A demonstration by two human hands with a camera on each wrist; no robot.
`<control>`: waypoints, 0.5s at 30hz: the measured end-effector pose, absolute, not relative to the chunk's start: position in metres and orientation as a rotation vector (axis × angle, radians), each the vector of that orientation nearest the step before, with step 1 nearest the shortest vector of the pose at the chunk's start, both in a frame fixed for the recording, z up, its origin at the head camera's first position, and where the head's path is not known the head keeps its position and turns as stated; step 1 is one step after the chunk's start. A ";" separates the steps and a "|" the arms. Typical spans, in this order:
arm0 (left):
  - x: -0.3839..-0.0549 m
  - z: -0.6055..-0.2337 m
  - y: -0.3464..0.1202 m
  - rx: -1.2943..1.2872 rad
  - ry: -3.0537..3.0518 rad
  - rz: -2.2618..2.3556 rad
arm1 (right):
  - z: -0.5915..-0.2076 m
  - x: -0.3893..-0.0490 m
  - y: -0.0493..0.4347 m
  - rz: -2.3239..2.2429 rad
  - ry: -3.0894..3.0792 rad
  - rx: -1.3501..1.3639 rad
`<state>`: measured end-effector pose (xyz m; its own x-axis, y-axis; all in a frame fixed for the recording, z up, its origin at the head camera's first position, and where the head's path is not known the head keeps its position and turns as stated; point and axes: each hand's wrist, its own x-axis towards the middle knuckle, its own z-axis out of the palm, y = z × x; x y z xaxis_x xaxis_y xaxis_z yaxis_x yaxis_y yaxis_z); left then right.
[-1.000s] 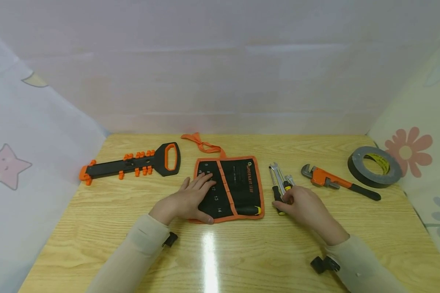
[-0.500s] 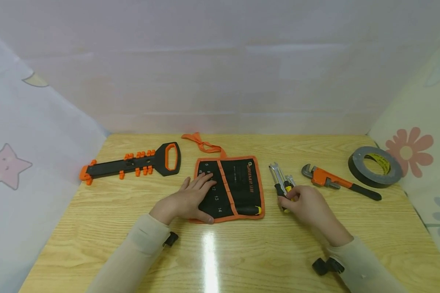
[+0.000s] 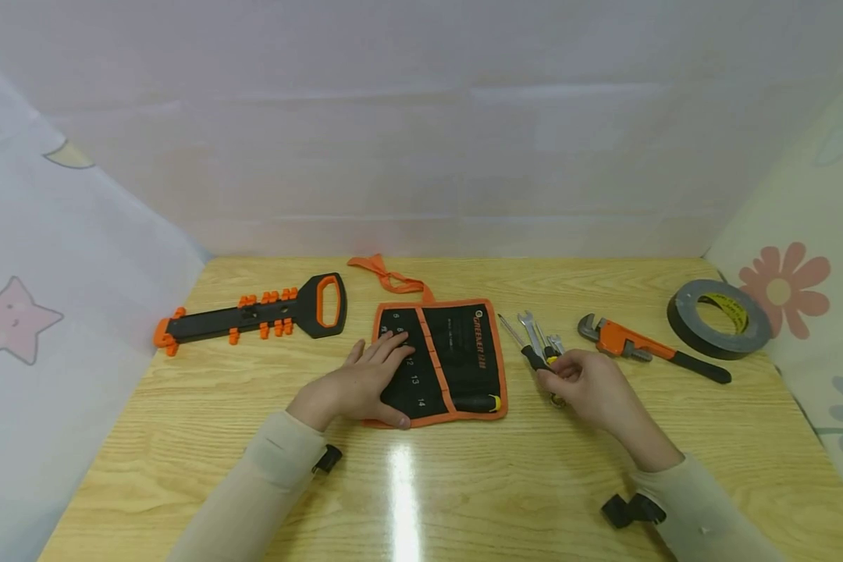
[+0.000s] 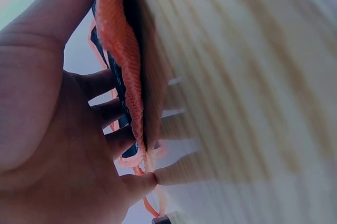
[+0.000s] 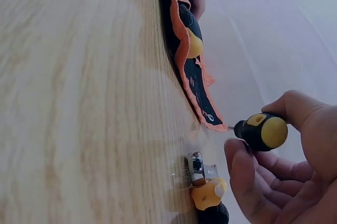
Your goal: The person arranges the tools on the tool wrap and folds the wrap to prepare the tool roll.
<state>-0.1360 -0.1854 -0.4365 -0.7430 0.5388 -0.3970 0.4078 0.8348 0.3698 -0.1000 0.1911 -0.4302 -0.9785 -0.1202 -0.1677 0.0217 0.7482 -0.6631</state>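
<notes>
My left hand lies with fingers spread on a black tool pouch with orange edging and printed numbers. Its thumb rests along the near edge; the left wrist view shows the palm beside that edge. A black handle with a yellow end sits in the pouch's near pocket. My right hand pinches a screwdriver between thumb and fingers, its shaft pointing up-left at the pouch. The right wrist view shows its black handle with yellow end. Wrenches and another yellow-and-black handle lie beneath.
To the right lie an orange pipe wrench and a roll of grey tape. At left is a long black holder with orange clips. An orange strap trails behind the pouch. Fabric walls enclose the wooden table.
My right hand has lifted the screwdriver off the other tools and swung its tip left toward the pouch, shifting slightly right itself. My left hand has stayed put on the pouch.
</notes>
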 end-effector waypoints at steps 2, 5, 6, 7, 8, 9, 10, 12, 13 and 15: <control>-0.136 -0.437 -0.186 0.697 2.516 0.353 | -0.430 -0.100 0.192 -1.061 2.747 -0.093; -0.136 -0.437 -0.186 0.699 2.516 0.352 | -0.429 -0.100 0.193 -1.083 2.737 -0.114; -0.136 -0.437 -0.186 0.700 2.517 0.353 | -0.430 -0.100 0.193 -1.096 2.728 -0.117; -0.136 -0.437 -0.186 0.701 2.517 0.353 | -0.430 -0.100 0.193 -1.115 2.717 -0.118; -0.136 -0.438 -0.186 0.702 2.517 0.353 | -0.430 -0.100 0.193 -1.134 2.704 -0.119; -0.136 -0.438 -0.186 0.703 2.517 0.354 | -0.430 -0.101 0.194 -1.155 2.688 -0.119; -0.136 -0.438 -0.186 0.703 2.518 0.354 | -0.430 -0.101 0.194 -1.177 2.671 -0.118; -0.137 -0.439 -0.186 0.703 2.518 0.354 | -0.431 -0.101 0.194 -1.210 2.651 -0.118; -0.137 -0.439 -0.186 0.702 2.518 0.353 | -0.431 -0.101 0.194 -1.224 2.644 -0.120; -0.137 -0.439 -0.186 0.702 2.518 0.352 | -0.431 -0.101 0.194 -1.234 2.646 -0.134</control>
<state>-0.1367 -0.1864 -0.4389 -0.7428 0.5411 -0.3943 0.4121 0.8337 0.3677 -0.1012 0.1943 -0.4307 -0.9720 -0.1739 -0.1581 0.0094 0.6433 -0.7655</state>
